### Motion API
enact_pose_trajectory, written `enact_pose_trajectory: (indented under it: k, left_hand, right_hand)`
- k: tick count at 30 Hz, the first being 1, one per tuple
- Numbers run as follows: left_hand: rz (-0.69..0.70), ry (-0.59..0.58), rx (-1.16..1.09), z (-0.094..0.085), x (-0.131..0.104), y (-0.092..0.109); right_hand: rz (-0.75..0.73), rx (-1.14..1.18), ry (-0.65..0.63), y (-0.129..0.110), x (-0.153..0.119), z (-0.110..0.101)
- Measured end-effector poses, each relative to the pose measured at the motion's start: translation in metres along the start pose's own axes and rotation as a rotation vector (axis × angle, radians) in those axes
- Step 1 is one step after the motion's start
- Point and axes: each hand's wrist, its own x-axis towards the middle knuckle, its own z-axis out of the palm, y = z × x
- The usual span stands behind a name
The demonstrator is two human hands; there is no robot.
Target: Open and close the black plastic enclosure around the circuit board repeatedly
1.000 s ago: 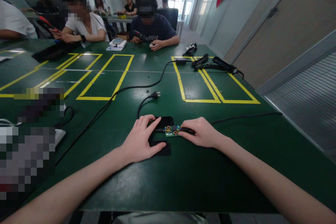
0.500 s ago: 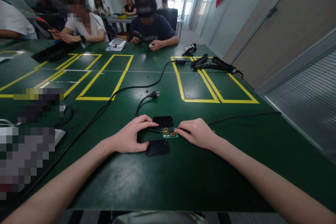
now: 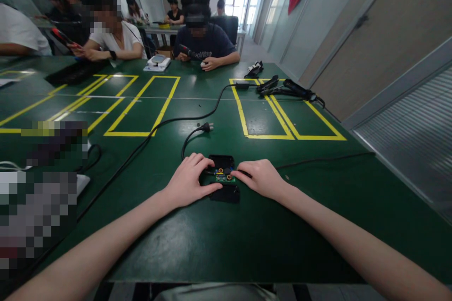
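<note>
A small green circuit board (image 3: 221,178) with copper-wound coils lies between two black plastic case halves. The upper half (image 3: 221,159) sits just behind the board. The lower half (image 3: 229,194) lies in front of it. My left hand (image 3: 189,176) is spread around the board's left side, fingertips at the upper half and thumb on the lower half's edge. At the board's right end, my right hand (image 3: 261,176) pinches a black cable (image 3: 318,157) between thumb and fingers, its fingertips touching the board. A second cord with a plug (image 3: 206,127) runs to the board's left end.
A long black cord (image 3: 141,143) crosses the green table (image 3: 169,244) at left. Black cables and adapters (image 3: 289,88) lie at the back right, across yellow tape outlines. A white device (image 3: 157,62) stands at the far edge, near people seated opposite. Blurred objects (image 3: 38,216) occupy the left side.
My left hand has shifted right, its thumb sliding the lower case half the same way. The upper half has moved slightly right. My right hand and the board have moved slightly left.
</note>
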Motion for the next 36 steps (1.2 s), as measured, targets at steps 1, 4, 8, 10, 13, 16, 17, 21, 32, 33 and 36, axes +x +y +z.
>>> enact_pose_trajectory:
  k: [1,4,8,10,13,16,17,21,32,33,36]
  left_hand:
    - [-0.003,0.013,0.004,0.000,0.000,0.000]
    - [-0.015,0.035,-0.023,-0.001,0.000,-0.003]
    - [0.003,0.035,-0.144,-0.009,-0.001,-0.013]
    - [0.035,0.019,-0.186,-0.013,-0.002,-0.017]
    - [0.111,-0.035,-0.152,-0.020,-0.002,-0.019]
    - [0.198,-0.013,-0.099,-0.026,-0.004,-0.012]
    - [0.217,0.002,-0.086,-0.027,-0.004,-0.010]
    - [0.275,0.019,-0.051,-0.030,-0.008,-0.002]
    - [0.164,-0.168,-0.084,-0.019,-0.012,-0.002]
    - [0.153,-0.169,-0.075,-0.019,-0.012,-0.002]
    - [0.103,-0.175,-0.051,-0.020,-0.011,0.001]
  right_hand:
    - [0.008,-0.003,0.000,0.000,0.000,0.000]
    - [0.017,-0.007,-0.008,-0.001,0.001,0.000]
    - [0.014,-0.009,-0.009,0.000,0.001,0.001]
    - [-0.004,-0.004,0.019,0.001,-0.001,0.001]
    - [-0.070,0.022,0.134,0.000,-0.004,-0.001]
    - [-0.144,0.049,0.264,-0.005,-0.007,-0.006]
    - [-0.171,0.058,0.284,-0.007,-0.008,-0.008]
    - [-0.286,0.105,0.228,-0.015,-0.010,-0.015]
    - [-0.296,-0.004,0.003,-0.013,-0.012,-0.012]
    - [-0.283,-0.017,-0.004,-0.013,-0.011,-0.012]
    - [-0.215,-0.050,-0.053,-0.012,-0.010,-0.016]
